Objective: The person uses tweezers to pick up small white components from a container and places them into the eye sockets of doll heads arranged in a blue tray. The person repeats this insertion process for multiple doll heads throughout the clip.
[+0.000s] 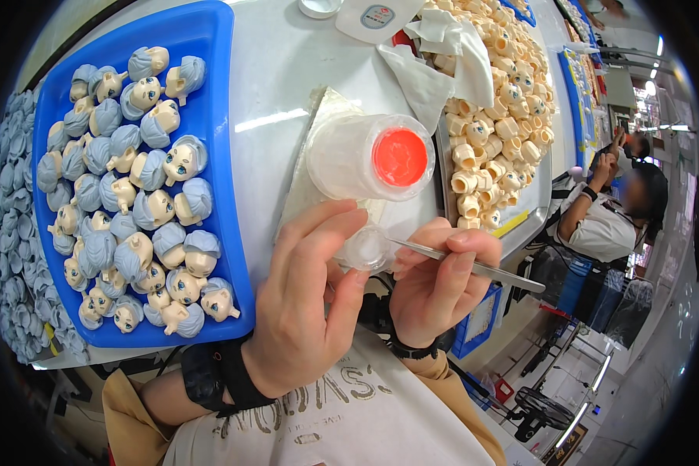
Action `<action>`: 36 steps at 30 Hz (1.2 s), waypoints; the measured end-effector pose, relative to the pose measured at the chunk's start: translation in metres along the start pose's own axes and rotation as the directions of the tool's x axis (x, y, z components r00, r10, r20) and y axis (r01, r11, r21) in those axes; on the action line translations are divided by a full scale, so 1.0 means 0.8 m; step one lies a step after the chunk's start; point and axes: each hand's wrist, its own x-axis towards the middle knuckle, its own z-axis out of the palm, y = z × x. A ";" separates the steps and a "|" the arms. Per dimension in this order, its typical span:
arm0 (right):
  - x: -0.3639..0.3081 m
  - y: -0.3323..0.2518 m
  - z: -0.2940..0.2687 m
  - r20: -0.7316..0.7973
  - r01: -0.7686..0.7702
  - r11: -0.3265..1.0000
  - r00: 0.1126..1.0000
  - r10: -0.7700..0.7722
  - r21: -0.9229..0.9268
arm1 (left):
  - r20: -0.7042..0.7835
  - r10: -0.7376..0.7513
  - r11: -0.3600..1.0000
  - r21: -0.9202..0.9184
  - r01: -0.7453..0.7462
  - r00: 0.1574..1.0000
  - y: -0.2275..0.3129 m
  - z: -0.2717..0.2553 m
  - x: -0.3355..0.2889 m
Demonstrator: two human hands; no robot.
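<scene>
My left hand is closed round the rim of a small translucent plastic cup, fingers on its near and left sides. Between the fingers of my right hand is a slim metal pair of tweezers, its narrow tip at the cup's edge. Just beyond stands a larger translucent container with a red-orange round face. It rests on a pale, worn pad. What the small cup holds cannot be made out.
A blue tray of grey-haired doll heads lies left, with many grey hair pieces beyond it. Right is a tray of pale doll face parts, partly under a white cloth. Another person sits further right.
</scene>
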 end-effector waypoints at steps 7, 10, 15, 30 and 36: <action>0.000 -0.001 0.004 -0.004 0.074 0.996 0.997 -0.075 -0.042 | 0.004 -0.002 1.000 -0.002 0.002 1.000 0.001 -0.001 0.000; -0.001 -0.004 0.005 -0.018 0.082 0.995 0.996 -0.083 -0.053 | 0.002 0.001 1.000 -0.007 -0.001 1.000 0.001 -0.001 0.000; -0.002 -0.001 0.002 -0.038 0.097 0.992 0.994 -0.100 -0.080 | 0.004 -0.003 1.000 -0.010 0.003 1.000 0.001 0.000 0.000; -0.002 0.002 0.002 -0.003 0.066 0.998 0.998 -0.066 -0.018 | -0.001 0.002 1.000 0.001 -0.002 1.000 0.001 0.000 0.001; -0.003 -0.001 0.002 0.019 0.113 0.993 0.994 -0.112 -0.035 | 0.021 0.016 0.999 0.034 -0.017 1.000 -0.002 -0.002 0.000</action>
